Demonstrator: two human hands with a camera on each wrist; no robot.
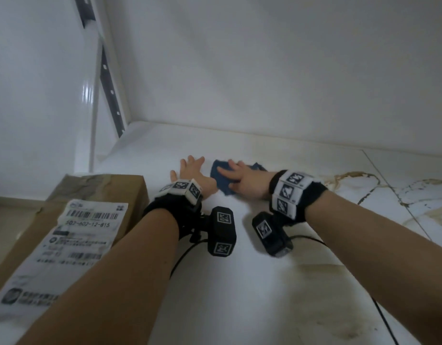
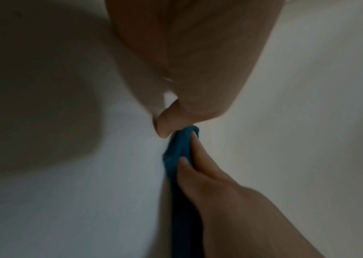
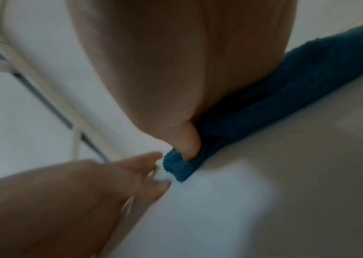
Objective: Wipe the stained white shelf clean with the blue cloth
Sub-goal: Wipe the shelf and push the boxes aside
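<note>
A white shelf (image 1: 239, 245) is shown, bounded by a white back wall (image 1: 264, 70) beyond the hands and a white side panel with a dark slotted rail (image 1: 110, 90) to the left of them. Brown, ring-shaped stains (image 1: 359, 180) are seen on the shelf surface to the right of the right hand, and duller marks lie nearer the viewer below the right forearm. The blue cloth (image 1: 221, 175) is laid flat on the shelf under the right hand (image 1: 244, 180), whose fingers are extended and pressed onto it; the fabric is not gripped. The left hand (image 1: 192, 175) is placed flat on the bare shelf just left of the cloth, fingers spread and released, holding nothing. In the right wrist view, a fingertip (image 3: 189, 144) is seen pressed into the cloth's edge. A cardboard box (image 1: 65, 220) with a printed label stands left of the left forearm.
</note>
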